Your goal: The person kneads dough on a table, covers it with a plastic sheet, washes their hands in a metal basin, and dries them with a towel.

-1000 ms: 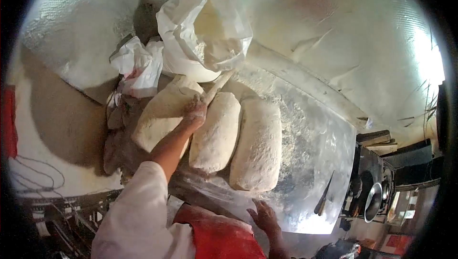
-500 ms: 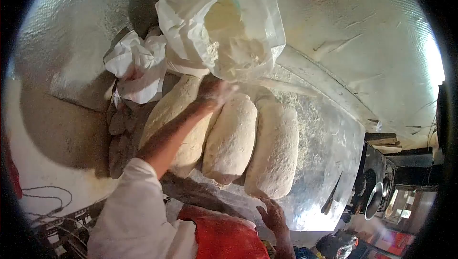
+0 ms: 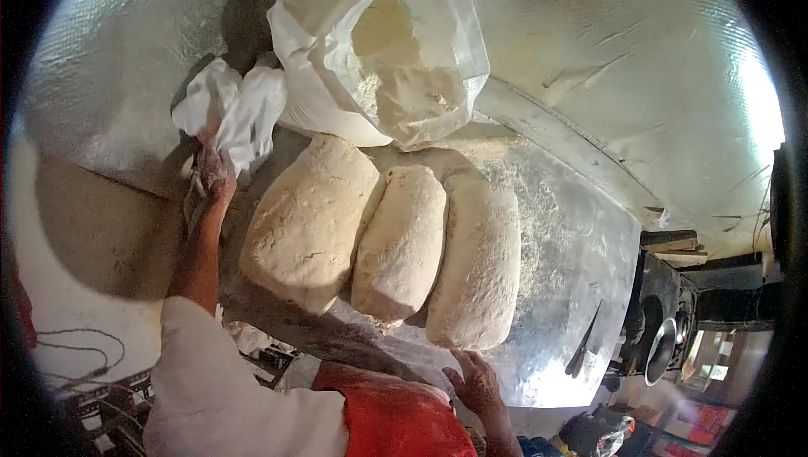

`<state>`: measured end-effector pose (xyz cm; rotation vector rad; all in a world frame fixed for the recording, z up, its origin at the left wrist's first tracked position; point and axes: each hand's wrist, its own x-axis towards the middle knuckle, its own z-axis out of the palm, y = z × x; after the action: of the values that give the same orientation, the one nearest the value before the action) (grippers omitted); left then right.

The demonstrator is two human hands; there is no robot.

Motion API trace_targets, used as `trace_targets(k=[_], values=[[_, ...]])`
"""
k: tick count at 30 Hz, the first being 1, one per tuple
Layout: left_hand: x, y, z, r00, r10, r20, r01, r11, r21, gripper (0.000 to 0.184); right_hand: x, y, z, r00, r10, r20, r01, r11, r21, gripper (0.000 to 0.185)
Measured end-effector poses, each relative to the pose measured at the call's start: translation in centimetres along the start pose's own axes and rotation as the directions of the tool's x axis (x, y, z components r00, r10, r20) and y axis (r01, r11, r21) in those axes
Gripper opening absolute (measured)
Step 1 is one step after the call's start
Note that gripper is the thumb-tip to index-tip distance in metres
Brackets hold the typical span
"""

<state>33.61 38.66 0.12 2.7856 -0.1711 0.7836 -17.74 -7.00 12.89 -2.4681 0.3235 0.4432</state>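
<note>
Three long floured dough pieces lie side by side on a metal work surface: the wide left dough [image 3: 307, 221], the narrower middle dough [image 3: 402, 238] and the right dough [image 3: 475, 259]. At the far left, my left hand [image 3: 215, 172] is closed on the lower part of a crumpled white plastic bag [image 3: 240, 112]; its fingertips are partly hidden. My right hand [image 3: 477, 385] is at the near end of the right dough, fingers loosely apart and holding nothing. Whether it touches the dough I cannot tell.
An open white sack of flour [image 3: 379, 78] stands behind the dough. A dark blade-like tool [image 3: 585, 343] lies on the metal surface [image 3: 581, 263] at the right. Further right is a round metal pan [image 3: 661, 352]. Loose flour is scattered beyond the right dough.
My left hand has moved left from between the dough pieces by the flour sack to the crumpled plastic bag, and now grips it. My right hand has stayed nearly in place.
</note>
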Motion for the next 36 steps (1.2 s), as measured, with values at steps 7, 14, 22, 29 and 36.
trace_targets(k=[7, 14, 22, 29, 36], values=[[-9.6, 22.3, -12.4, 0.914, 0.401, 0.069, -0.323, 0.818, -0.476, 0.054, 1.8, -2.2, -1.0, 0.992, -0.011, -0.128, 0.093, 0.752, 0.653, 0.053], [-22.8, 42.7, -23.5, 0.252, 0.849, 0.465, 0.069, 0.463, -0.884, 0.048, 0.0, 3.2, -0.2, 0.98, 0.188, -0.071, 0.079, -0.039, 0.996, 0.043], [-14.0, 35.1, -24.3, 0.836, 0.476, 0.274, -0.286, 0.803, -0.523, 0.064, -4.0, 5.5, -4.7, 0.939, 0.169, -0.3, 0.116, 0.666, 0.737, 0.025], [-11.2, 18.7, -17.7, 0.978, -0.091, 0.187, 0.197, 0.692, -0.695, 0.087, -6.2, 10.1, -7.4, 0.786, 0.462, -0.412, 0.21, 0.427, 0.88, 0.044], [-15.4, 10.1, -17.9, 0.643, -0.213, 0.736, 0.763, 0.099, -0.638, 0.085, -7.5, 12.2, -5.9, 0.807, 0.495, -0.323, 0.116, 0.403, 0.908, 0.044]])
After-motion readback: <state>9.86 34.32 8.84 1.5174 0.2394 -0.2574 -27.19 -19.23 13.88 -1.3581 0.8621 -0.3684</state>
